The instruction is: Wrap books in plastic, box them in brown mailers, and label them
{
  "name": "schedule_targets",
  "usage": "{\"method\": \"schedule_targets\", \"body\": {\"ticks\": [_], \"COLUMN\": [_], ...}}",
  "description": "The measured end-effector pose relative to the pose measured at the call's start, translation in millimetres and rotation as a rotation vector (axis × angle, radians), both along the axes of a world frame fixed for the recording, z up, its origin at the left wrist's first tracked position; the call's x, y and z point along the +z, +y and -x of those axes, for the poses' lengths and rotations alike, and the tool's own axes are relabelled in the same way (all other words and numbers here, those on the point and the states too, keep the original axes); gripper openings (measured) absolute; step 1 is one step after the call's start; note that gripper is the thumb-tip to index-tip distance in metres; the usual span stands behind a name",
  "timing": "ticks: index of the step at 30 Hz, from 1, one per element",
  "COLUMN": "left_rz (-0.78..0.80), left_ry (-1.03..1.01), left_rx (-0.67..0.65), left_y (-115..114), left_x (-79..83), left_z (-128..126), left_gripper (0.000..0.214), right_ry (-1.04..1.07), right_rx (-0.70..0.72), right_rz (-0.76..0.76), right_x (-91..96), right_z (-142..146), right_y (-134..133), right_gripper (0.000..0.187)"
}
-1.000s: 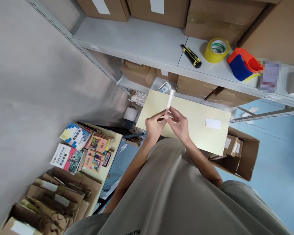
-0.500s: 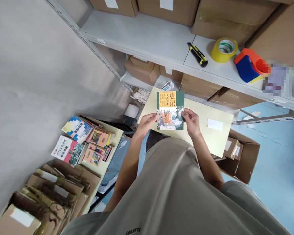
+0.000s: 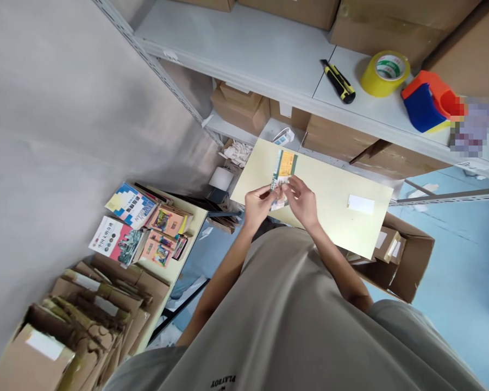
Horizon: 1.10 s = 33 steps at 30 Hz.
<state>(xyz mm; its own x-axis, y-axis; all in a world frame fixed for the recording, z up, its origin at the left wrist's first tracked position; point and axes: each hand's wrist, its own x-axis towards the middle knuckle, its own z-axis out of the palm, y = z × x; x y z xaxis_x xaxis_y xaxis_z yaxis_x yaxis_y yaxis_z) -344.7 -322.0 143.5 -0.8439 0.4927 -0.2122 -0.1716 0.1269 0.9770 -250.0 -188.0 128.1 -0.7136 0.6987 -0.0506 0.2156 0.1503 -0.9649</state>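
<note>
A thin book [image 3: 286, 163] with a yellow and green illustrated cover is held up over the pale yellow table, turned partly edge-on. My left hand [image 3: 258, 205] is closed on its lower left side, with the thumb near the spine. Bent fingers of my right hand [image 3: 302, 202] lie against the lower right part of the cover and hide some of it. Both hands nearly meet in front of the book. On the table [image 3: 326, 187] to the right lies a white label or slip [image 3: 361, 205].
The grey shelf [image 3: 244, 46] ahead carries a box cutter [image 3: 338, 81], a yellow tape roll [image 3: 385, 74] and an orange-and-blue tape dispenser [image 3: 430, 103]. Stacked books [image 3: 130, 206] and folded cardboard [image 3: 93, 309] are at left. An open carton [image 3: 415, 252] stands on the floor at right.
The book has turned from facing me squarely to partly edge-on. My hands have come closer together, the right one moving left onto the cover.
</note>
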Motion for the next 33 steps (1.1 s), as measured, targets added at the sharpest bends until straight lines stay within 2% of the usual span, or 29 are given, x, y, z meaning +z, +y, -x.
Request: {"method": "schedule_targets", "body": {"ticks": [2,4,6,8,10,11,15,18,23,25,29,31,33], "left_rz": [0.032,0.022,-0.012,-0.001,0.047,0.054,-0.021,-0.049,-0.059,-0.058,0.006,0.092,0.200], "left_ry": [0.074,0.098,0.105,0.155,0.189,0.161,-0.060,-0.089,-0.161,-0.138,-0.010,0.100,0.236], "left_rx": [-0.055,-0.147,-0.212,-0.146,-0.015,0.008,-0.135,-0.101,-0.093,-0.085,0.036,0.064,0.033], "left_y": [5.7,8.1,5.5,-2.1,-12.7,-18.0,-31.5,-31.5,-26.7,-25.1,-20.5,-17.2,-13.7], "left_x": [2.1,3.4,3.3,1.3,-1.8,-3.2,-3.8,1.2,8.6,8.3,2.6,0.3,0.1], "left_z": [-14.5,-23.1,-20.6,-6.7,12.6,21.7,38.0,31.9,22.6,21.1,12.8,3.5,-8.3], "left_gripper": [0.049,0.050,0.054,0.063,0.075,0.079,0.077,0.075,0.071,0.068,0.065,0.057,0.044], "right_ry": [-0.014,-0.019,0.017,0.087,0.152,0.170,0.171,0.158,0.140,0.095,0.019,0.015,0.015], "right_rx": [0.030,-0.024,-0.080,-0.081,-0.029,-0.002,0.061,0.078,0.116,0.094,-0.046,0.000,0.081], "right_rz": [0.028,0.024,0.059,0.156,0.285,0.340,0.444,0.467,0.441,0.344,0.085,0.107,0.157], "right_x": [3.7,4.0,2.4,0.9,0.6,0.9,2.0,1.2,-7.4,-12.8,-15.2,-9.9,-3.0], "right_z": [2.8,4.1,3.6,1.3,-2.3,-4.1,-9.4,-11.2,-13.2,-13.0,-10.6,-8.6,-6.4], "right_y": [-7.2,-4.4,6.4,19.5,28.9,31.4,31.3,30.0,31.9,32.9,26.3,14.9,0.5], "right_gripper": [0.061,0.059,0.061,0.064,0.069,0.072,0.076,0.076,0.073,0.073,0.080,0.083,0.079]}}
